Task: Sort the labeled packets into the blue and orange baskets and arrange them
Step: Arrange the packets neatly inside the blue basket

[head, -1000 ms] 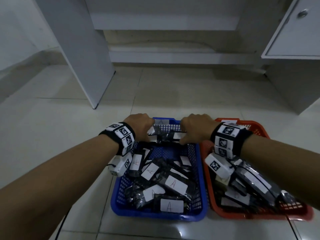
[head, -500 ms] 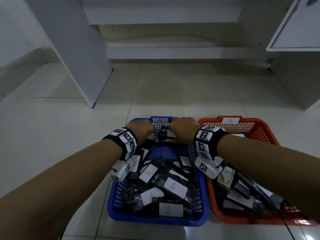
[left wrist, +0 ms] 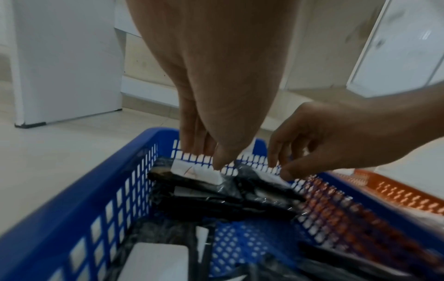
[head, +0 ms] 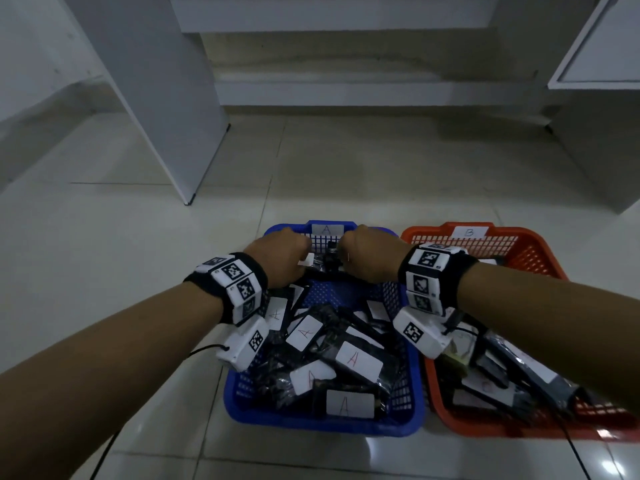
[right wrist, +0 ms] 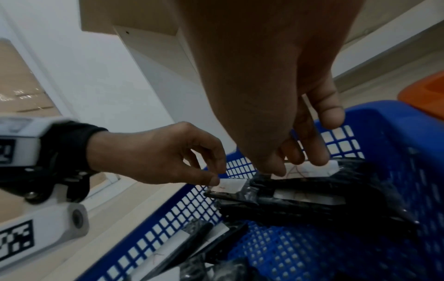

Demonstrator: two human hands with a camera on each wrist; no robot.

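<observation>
The blue basket (head: 322, 425), tagged A, holds several black packets with white "A" labels (head: 353, 358). At its far wall stands a row of packets (left wrist: 216, 197). My left hand (left wrist: 206, 157) pinches the white-labelled top edge of one packet (left wrist: 192, 172) there. My right hand (right wrist: 290, 163) pinches the labelled edge of the neighbouring packet (right wrist: 310, 169). In the head view both hands (head: 294, 258) (head: 356, 258) sit close together over that far end, fingertips hidden. The orange basket (head: 519, 233), tagged B, stands to the right with its own packets (head: 502, 382).
Both baskets sit side by side on a pale tiled floor (head: 138, 254). A white panel leg (head: 166, 98) stands far left, a white cabinet (head: 602, 98) far right, and a low step (head: 346, 91) behind.
My right hand has moved left from the basket boundary to the blue basket's far wall, closing the gap to the left hand. The left hand stayed nearly in place.
</observation>
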